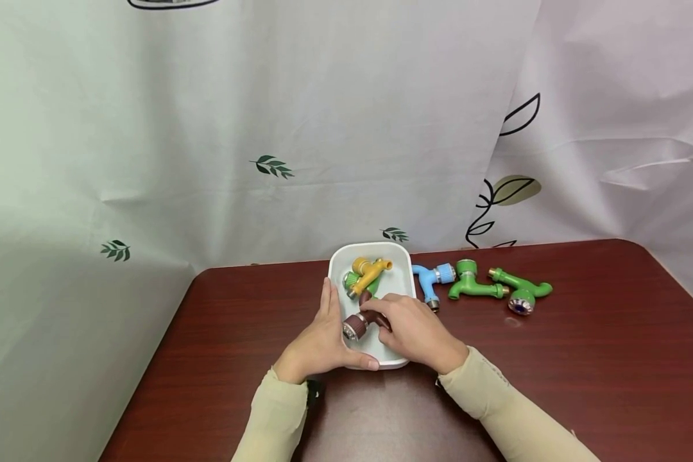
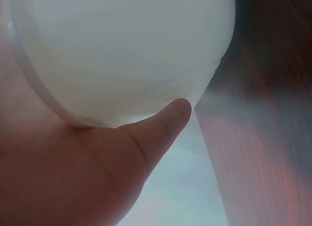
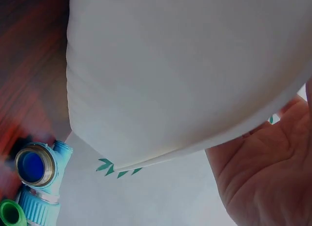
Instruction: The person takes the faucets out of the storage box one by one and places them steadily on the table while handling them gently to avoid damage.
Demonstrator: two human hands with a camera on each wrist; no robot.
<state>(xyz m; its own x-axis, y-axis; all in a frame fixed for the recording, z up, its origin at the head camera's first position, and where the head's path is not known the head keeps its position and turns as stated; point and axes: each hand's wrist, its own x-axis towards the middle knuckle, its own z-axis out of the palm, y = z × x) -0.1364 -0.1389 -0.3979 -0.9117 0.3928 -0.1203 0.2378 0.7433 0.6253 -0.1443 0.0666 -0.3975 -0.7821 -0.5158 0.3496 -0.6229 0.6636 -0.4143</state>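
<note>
A white rectangular tub [image 1: 407, 276] stands near the table's back edge. My left hand [image 1: 321, 344] rests along its left side with the fingers straight, the thumb spread across the front; in the left wrist view that thumb presses the outer wall of the tub [image 2: 131, 50]. Over the inside of the tub, my right hand [image 1: 418, 330] grips a dark brown water tap [image 1: 355, 326] by its body, its round handle pointing left. Another brown part [image 1: 365, 298] shows just beyond the fingers. Farther back in the tub, a yellow tap [image 1: 369, 279] lies across a green tap [image 1: 350, 280].
Right of the tub lie a blue tap [image 1: 429, 282], a green tap [image 1: 473, 285] and another green tap [image 1: 521, 292] on the reddish-brown table [image 1: 589, 359]. A white sheet with leaf prints [image 1: 346, 128] hangs behind the table.
</note>
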